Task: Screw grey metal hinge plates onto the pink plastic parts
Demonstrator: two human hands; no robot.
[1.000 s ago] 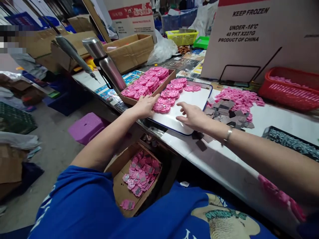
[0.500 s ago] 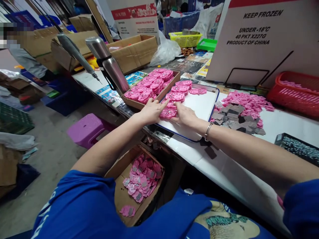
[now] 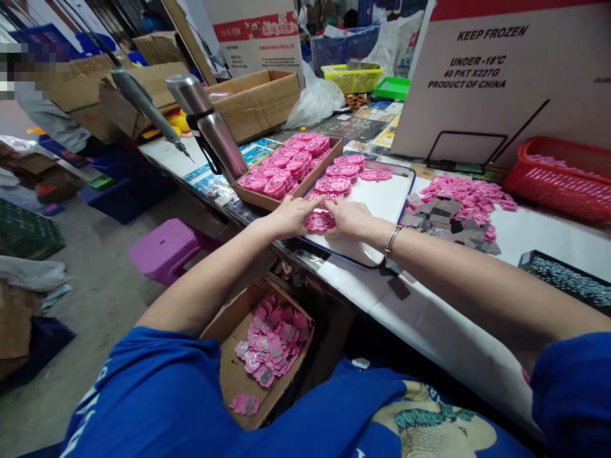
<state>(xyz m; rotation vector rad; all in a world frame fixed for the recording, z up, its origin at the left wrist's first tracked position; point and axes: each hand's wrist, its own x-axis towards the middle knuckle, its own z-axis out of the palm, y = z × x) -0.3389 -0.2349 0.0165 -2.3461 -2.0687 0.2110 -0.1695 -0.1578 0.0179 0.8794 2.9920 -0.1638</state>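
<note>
At the near left end of a white tray with a blue rim (image 3: 377,257), both hands are closed on pink scalloped plastic pieces (image 3: 321,221). My left hand (image 3: 292,217) grips them from the left, its index finger reaching over the top. From the right, my right hand (image 3: 352,219) holds the same pieces, fingertips close to those of the left. How many pieces lie between the hands is hidden. Just beyond, more stacked pink pieces (image 3: 334,184) stand in a row on the tray, and a single pink piece (image 3: 375,174) lies flat beside them.
A shallow carton (image 3: 337,149) of pink stacks adjoins the tray, near a steel thermos (image 3: 222,137) and a hanging electric screwdriver (image 3: 147,108). To the right are small pink parts (image 3: 465,191), grey squares (image 3: 442,219), a red basket (image 3: 548,184) and a black screw tray (image 3: 568,280). Below sits an open box (image 3: 233,381).
The right hand's fingers have shifted slightly up and left over the pink pieces, closer to the left hand. The view has turned slightly; the stacks look unchanged.
</note>
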